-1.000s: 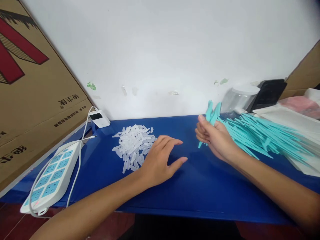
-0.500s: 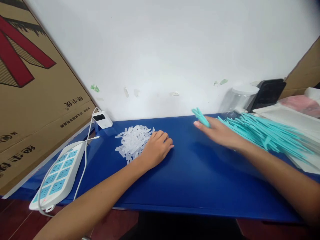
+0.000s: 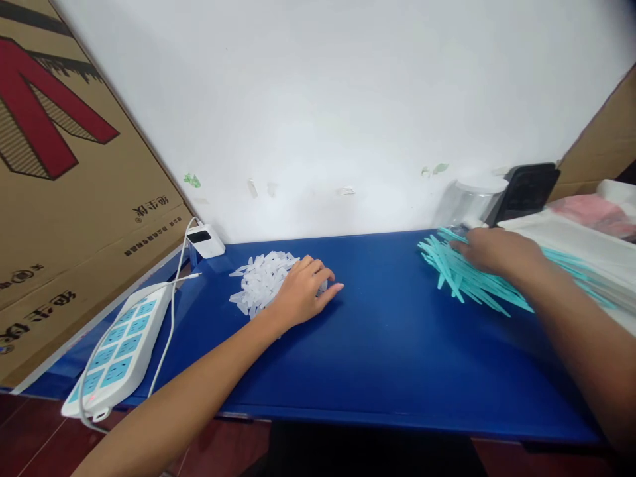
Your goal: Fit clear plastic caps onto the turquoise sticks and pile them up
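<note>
The left hand, arched half-open, thumb apart, palm hidden, covers the right side of the white plastic pieces. The right hand reaches over teal strips, its grip unclear. Blue tabletop leaves room between both hands.

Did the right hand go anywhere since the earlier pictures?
Yes, rightward: against the white-lidded jar, the right hand went from its left to in front, at the teal strips.
</note>
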`<state>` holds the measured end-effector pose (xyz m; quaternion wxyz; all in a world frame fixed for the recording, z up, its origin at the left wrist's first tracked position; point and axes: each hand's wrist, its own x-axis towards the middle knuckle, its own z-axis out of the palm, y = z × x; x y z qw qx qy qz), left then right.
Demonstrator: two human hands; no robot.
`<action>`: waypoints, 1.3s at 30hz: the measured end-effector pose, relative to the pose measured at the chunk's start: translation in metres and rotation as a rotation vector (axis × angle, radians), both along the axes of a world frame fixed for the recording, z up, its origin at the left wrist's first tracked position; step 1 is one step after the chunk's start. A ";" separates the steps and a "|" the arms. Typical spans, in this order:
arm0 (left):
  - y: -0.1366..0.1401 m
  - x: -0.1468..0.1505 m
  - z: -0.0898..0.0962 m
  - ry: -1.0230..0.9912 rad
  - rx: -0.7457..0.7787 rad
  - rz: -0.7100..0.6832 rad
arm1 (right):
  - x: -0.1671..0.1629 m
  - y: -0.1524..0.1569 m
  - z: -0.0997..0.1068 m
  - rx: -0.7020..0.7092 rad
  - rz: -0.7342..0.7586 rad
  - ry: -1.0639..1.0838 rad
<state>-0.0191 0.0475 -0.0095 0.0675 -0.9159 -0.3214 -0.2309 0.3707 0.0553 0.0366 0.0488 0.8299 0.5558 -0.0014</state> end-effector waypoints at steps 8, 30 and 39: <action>-0.003 0.007 -0.006 0.056 -0.003 -0.033 | -0.011 -0.004 0.001 -0.018 0.016 -0.023; 0.020 -0.020 0.020 -0.279 -0.252 0.069 | -0.065 -0.014 -0.021 0.420 0.503 0.306; -0.025 0.015 0.010 -0.200 -0.363 -0.179 | -0.111 -0.034 -0.043 0.456 0.922 0.633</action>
